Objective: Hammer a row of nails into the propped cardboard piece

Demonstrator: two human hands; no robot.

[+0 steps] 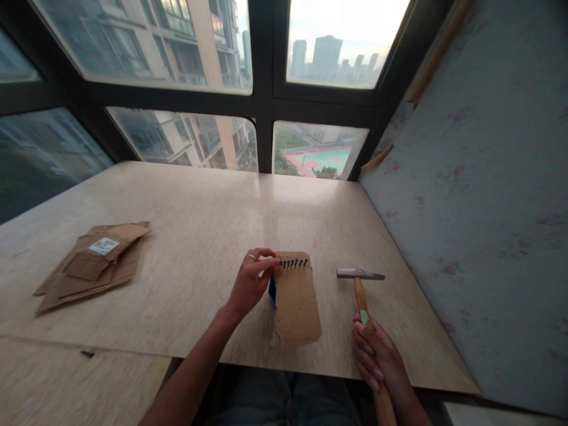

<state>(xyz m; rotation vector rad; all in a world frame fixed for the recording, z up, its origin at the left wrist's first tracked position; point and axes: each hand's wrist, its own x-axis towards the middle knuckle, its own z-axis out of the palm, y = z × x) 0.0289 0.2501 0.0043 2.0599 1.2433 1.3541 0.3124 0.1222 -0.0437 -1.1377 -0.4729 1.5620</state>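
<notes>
Evidently, the hammer (359, 290) sits firmly in the right hand (379, 354), whose fingers wrap the wooden handle (384, 407) over the table's (199, 225) near edge, toward its right corner. Its weight should gather in the metal head (360, 274), so the handle will probably feel light and the whole thing top-heavy; the wood looks stiff and smooth, best gripped well down from the head. Left of it, by the middle of the same edge, lies the cardboard-covered block (298, 305), with dark nails (295, 264) in a row along its far end. The left hand (251, 279) has thumb and forefinger close together at the row's left end; whether a nail is pinched between them I cannot tell. The block is probably light and apt to shift, its cardboard easily dented and its left side ragged, so the neater right side seems a surer hold. Cardboard pieces (95, 269) lie toward the table's left edge, well apart from both hands
</notes>
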